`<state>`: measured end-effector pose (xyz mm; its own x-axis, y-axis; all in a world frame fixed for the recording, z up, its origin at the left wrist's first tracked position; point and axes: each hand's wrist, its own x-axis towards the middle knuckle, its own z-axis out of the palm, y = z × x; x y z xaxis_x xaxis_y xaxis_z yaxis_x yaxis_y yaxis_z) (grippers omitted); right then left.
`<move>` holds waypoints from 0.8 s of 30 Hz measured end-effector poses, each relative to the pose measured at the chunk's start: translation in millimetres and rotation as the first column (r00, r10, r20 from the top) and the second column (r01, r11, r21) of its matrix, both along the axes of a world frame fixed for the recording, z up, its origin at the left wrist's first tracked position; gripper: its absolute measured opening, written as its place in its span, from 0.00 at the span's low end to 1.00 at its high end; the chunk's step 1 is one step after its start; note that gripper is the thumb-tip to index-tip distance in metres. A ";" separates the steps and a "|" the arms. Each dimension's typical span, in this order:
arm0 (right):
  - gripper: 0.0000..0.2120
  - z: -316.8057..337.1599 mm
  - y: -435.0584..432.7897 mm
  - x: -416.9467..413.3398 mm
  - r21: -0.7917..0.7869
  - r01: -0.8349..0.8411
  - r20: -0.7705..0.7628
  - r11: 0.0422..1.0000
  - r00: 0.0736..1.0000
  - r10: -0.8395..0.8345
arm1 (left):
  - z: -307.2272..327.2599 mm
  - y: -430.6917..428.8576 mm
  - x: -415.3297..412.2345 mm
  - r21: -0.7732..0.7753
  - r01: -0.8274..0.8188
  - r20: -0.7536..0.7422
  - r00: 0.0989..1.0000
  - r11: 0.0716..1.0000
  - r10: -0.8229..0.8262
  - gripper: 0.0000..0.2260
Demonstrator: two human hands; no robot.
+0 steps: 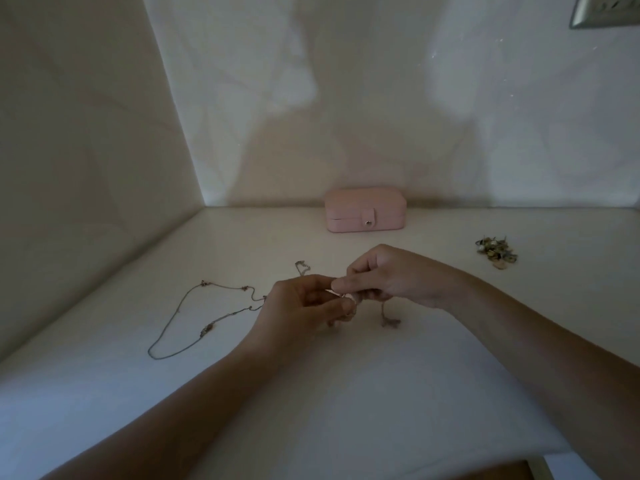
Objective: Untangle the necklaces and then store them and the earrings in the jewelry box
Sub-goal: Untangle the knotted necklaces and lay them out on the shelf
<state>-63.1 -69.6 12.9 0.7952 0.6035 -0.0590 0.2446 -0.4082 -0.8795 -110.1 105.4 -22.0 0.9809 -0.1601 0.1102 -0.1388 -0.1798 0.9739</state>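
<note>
Two pinches: left hand, right hand (necklaces)

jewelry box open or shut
Shut: the box shows no gap, and its tab is snapped down over the front.

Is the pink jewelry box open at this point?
No, the jewelry box sits at the back of the table with its lid down and the snap tab fastened over the front.
</note>
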 end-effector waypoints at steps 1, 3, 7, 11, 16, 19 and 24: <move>0.14 0.0 0.4 -0.3 -0.016 0.010 0.007 1.000 1.000 -0.010 | 0.2 0.7 0.4 -0.005 -0.022 -0.014 1.000 1.000 0.022 0.04; 0.12 3.0 0.1 -1.6 -0.056 0.031 0.002 0.998 1.000 -0.031 | 0.8 1.5 1.8 -0.059 -0.070 -0.040 0.997 0.996 0.068 0.02; 0.13 5.3 3.3 -1.8 -0.225 0.231 0.129 0.947 0.970 -0.206 | 1.5 -0.3 4.2 -0.205 -0.105 -0.101 0.991 0.973 0.085 0.03; 0.13 -2.4 14.3 -2.4 -0.437 0.374 0.326 0.818 0.914 -0.244 | 1.5 -6.4 2.4 -0.325 0.014 -0.126 0.990 0.946 -0.058 0.09; 0.08 -2.4 17.9 -7.3 -0.231 0.247 0.277 0.941 0.944 -0.180 | 4.7 -4.3 6.1 -0.510 -0.049 -0.171 0.984 0.859 -0.046 0.14; 0.11 -2.6 18.1 -8.9 -0.105 0.207 0.250 0.973 0.952 -0.176 | 3.7 -1.9 8.2 -0.535 -0.049 -0.172 0.984 0.843 -0.051 0.11; 0.10 0.5 17.6 -12.4 -0.263 0.264 0.479 0.928 0.871 -0.112 | 0.4 -1.9 11.1 -0.530 -0.130 -0.194 0.981 0.838 0.029 0.10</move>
